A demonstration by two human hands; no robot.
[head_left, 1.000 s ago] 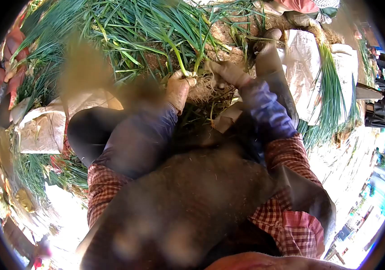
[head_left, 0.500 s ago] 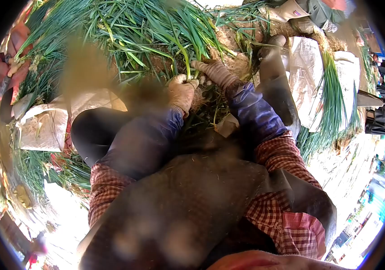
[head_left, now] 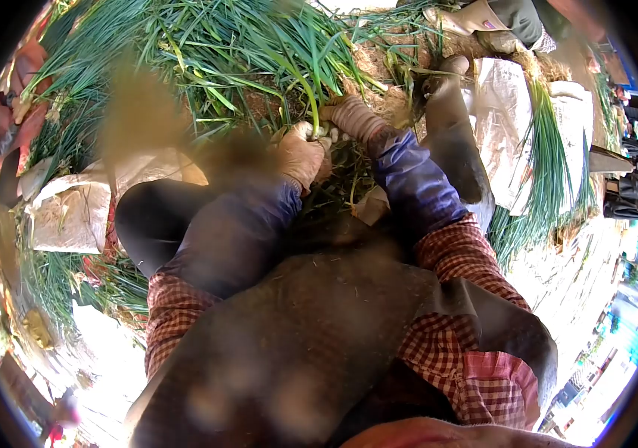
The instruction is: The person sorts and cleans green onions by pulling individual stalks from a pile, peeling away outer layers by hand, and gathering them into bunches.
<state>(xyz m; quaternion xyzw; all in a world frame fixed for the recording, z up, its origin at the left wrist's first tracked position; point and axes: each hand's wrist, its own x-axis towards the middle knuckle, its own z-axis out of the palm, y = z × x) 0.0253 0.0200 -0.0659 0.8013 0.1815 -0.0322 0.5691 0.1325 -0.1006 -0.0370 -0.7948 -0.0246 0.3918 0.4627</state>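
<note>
My left hand [head_left: 301, 155], in a pale work glove, is closed around the lower part of a green onion [head_left: 312, 104]. The onion's leaves point up and away from me. Close beside it, my right hand [head_left: 355, 121], in a striped pale glove, has its fingers curled in by the onion's base. Whatever those fingers pinch is too small and hidden to make out. Just beyond both hands spreads a large heap of green onions [head_left: 237, 52].
A bundle of green onions [head_left: 550, 149] hangs over a white sack [head_left: 502, 127] at the right. My dark boot [head_left: 449, 112] stands beside it. Another pale sack [head_left: 72, 216] lies at the left. Other people's limbs show at the upper left and upper right.
My right hand has drawn slightly down and its fingers, stretched toward the stalk before, are now curled beside my left hand. My left hand keeps its hold on the green onion.
</note>
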